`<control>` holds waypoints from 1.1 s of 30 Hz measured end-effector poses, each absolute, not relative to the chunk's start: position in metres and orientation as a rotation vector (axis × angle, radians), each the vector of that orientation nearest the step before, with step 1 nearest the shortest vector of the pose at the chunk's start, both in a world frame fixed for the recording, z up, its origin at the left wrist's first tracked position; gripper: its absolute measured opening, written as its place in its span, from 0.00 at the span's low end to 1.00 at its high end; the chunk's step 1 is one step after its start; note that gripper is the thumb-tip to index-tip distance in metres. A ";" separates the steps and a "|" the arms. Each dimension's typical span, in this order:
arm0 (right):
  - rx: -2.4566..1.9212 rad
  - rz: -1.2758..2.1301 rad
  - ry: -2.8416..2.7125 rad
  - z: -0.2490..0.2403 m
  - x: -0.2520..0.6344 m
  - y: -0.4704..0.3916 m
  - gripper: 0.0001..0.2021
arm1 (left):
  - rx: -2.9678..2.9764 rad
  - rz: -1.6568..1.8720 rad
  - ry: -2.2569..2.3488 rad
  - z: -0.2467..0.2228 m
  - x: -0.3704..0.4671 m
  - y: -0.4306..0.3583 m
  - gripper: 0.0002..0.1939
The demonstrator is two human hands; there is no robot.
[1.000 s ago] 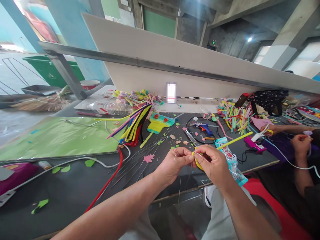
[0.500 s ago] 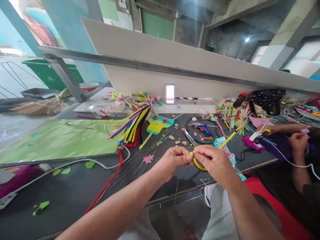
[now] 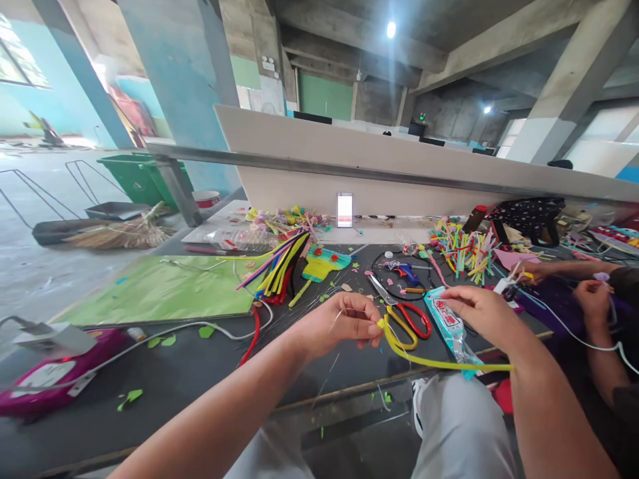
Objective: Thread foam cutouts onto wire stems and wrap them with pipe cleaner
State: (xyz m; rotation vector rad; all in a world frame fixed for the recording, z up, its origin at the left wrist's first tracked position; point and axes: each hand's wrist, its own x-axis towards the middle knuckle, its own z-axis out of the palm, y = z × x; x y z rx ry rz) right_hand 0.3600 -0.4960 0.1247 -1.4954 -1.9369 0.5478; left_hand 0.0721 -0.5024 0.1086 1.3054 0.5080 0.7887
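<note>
My left hand (image 3: 349, 322) pinches the end of a yellow pipe cleaner (image 3: 449, 364), where it forms a small knotted bud at my fingertips. From there the stem bends down and runs right, to beside my right wrist. My right hand (image 3: 482, 316) hovers over a blue-and-white packet (image 3: 446, 316), fingers stretched out and nothing visible in them. Fine pale strands or wires trail near my left fingers. Between the hands lie scissors (image 3: 387, 291) with red and yellow handles, blades pointing away.
A blue glue gun (image 3: 407, 273) with its black cord lies behind the scissors. Bundled coloured pipe cleaners (image 3: 282, 273) and a green sheet (image 3: 164, 293) are left. A magenta power strip (image 3: 60, 379) sits front left. A co-worker's hands (image 3: 592, 299) are at right.
My hands have parted: the right one has let go near the yellow knot and moved right. The yellow stem now hangs down and to the right. The view has tilted up slightly.
</note>
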 end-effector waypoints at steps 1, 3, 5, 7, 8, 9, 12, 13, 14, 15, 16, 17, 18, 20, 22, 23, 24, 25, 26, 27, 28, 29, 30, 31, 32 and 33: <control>-1.419 0.552 -1.928 0.119 0.351 -0.499 0.12 | 1.309 0.795 0.527 0.107 0.076 -0.505 0.10; -1.182 0.637 -1.936 0.106 0.327 -0.511 0.11 | 1.310 0.810 0.568 0.104 0.084 -0.509 0.10; -0.980 0.721 -1.973 0.095 0.302 -0.526 0.09 | 1.303 0.828 0.588 0.100 0.091 -0.512 0.11; -0.919 0.903 -1.850 0.089 0.287 -0.538 0.10 | 1.298 0.838 0.581 0.099 0.094 -0.514 0.11; -0.894 1.024 -1.783 0.089 0.285 -0.542 0.11 | 1.296 0.838 0.572 0.099 0.094 -0.513 0.11; -0.872 1.148 -1.727 0.090 0.285 -0.544 0.12 | 1.294 0.832 0.560 0.099 0.094 -0.513 0.11; -0.843 1.336 -1.753 0.101 0.295 -0.538 0.14 | 1.259 0.806 0.515 0.101 0.091 -0.506 0.11; -0.861 1.291 -1.795 0.105 0.299 -0.533 0.14 | 1.245 0.800 0.500 0.102 0.091 -0.502 0.11; -0.895 1.186 -1.804 0.108 0.301 -0.526 0.12 | 1.233 0.797 0.487 0.102 0.092 -0.499 0.11; -0.907 1.059 -1.778 0.111 0.302 -0.519 0.10 | 1.226 0.799 0.478 0.102 0.093 -0.495 0.11; -0.892 0.952 -1.763 0.112 0.302 -0.512 0.08 | 1.222 0.801 0.471 0.102 0.095 -0.491 0.11; -0.856 0.879 -1.752 0.112 0.300 -0.505 0.06 | 1.219 0.797 0.465 0.102 0.097 -0.487 0.12; -0.810 0.843 -1.758 0.111 0.298 -0.499 0.05 | 1.211 0.789 0.459 0.101 0.099 -0.484 0.12; -0.728 0.855 -1.775 0.105 0.293 -0.488 0.03 | 1.194 0.770 0.449 0.098 0.103 -0.478 0.12; -0.670 0.928 -1.767 0.097 0.290 -0.479 0.02 | 1.181 0.762 0.447 0.095 0.106 -0.474 0.11; -0.634 0.977 -1.749 0.092 0.290 -0.475 0.02 | 1.174 0.757 0.451 0.092 0.107 -0.473 0.11; -0.588 1.035 -1.723 0.086 0.289 -0.471 0.02 | 1.165 0.753 0.458 0.090 0.108 -0.472 0.11; -0.534 1.099 -1.690 0.081 0.289 -0.468 0.03 | 1.154 0.749 0.465 0.087 0.109 -0.471 0.10; -0.480 1.164 -1.652 0.076 0.289 -0.464 0.03 | 1.139 0.745 0.471 0.085 0.110 -0.470 0.10; -0.440 1.225 -1.613 0.071 0.289 -0.461 0.04 | 1.127 0.747 0.476 0.083 0.111 -0.470 0.10; -0.422 1.277 -1.579 0.068 0.289 -0.458 0.04 | 1.120 0.756 0.486 0.081 0.112 -0.469 0.10; -0.430 1.318 -1.554 0.065 0.289 -0.457 0.04 | 1.117 0.776 0.504 0.079 0.112 -0.469 0.11; -0.460 1.345 -1.539 0.063 0.289 -0.456 0.04 | 1.120 0.802 0.529 0.077 0.113 -0.468 0.11; -0.510 1.356 -1.528 0.062 0.288 -0.457 0.04 | 1.132 0.830 0.558 0.075 0.113 -0.468 0.12; -0.575 1.357 -1.517 0.062 0.288 -0.458 0.04 | 1.156 0.857 0.591 0.073 0.114 -0.467 0.12; -0.651 1.347 -1.506 0.063 0.287 -0.460 0.04 | 1.188 0.882 0.622 0.071 0.114 -0.466 0.13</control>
